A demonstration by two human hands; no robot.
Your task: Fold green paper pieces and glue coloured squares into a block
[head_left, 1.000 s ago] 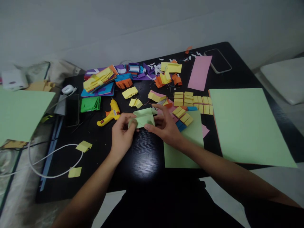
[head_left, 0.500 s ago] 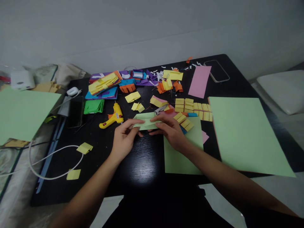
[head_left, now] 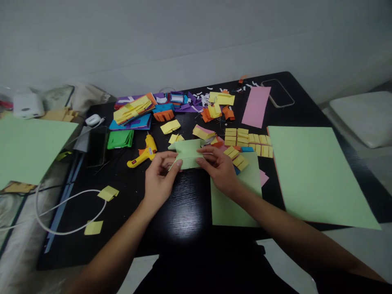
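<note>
A light green folded paper (head_left: 190, 153) is held between both hands over the middle of the black table. My left hand (head_left: 161, 175) pinches its left end, thumb on the near face and fingers behind. At the right end my right hand (head_left: 221, 168) grips it the same way. A crease runs across the paper, with flaps above and below it. Just behind the paper lie scissors (head_left: 208, 140), partly covered, and a small yellow folded paper (head_left: 175, 138). To the left of my left hand rests a yellow glue gun (head_left: 143, 152).
Yellow folded pieces in rows (head_left: 248, 139) and green sheets (head_left: 318, 175) lie to the right. A pink strip (head_left: 256, 107) and a phone case (head_left: 278, 93) are farther back. Coloured paper stacks (head_left: 134, 109), a phone (head_left: 97, 147) and a white cable (head_left: 69, 233) occupy the left.
The green paper has been tilted up, showing more of its face. Both thumbs have shifted to its lower edge, and the fingers have moved behind it.
</note>
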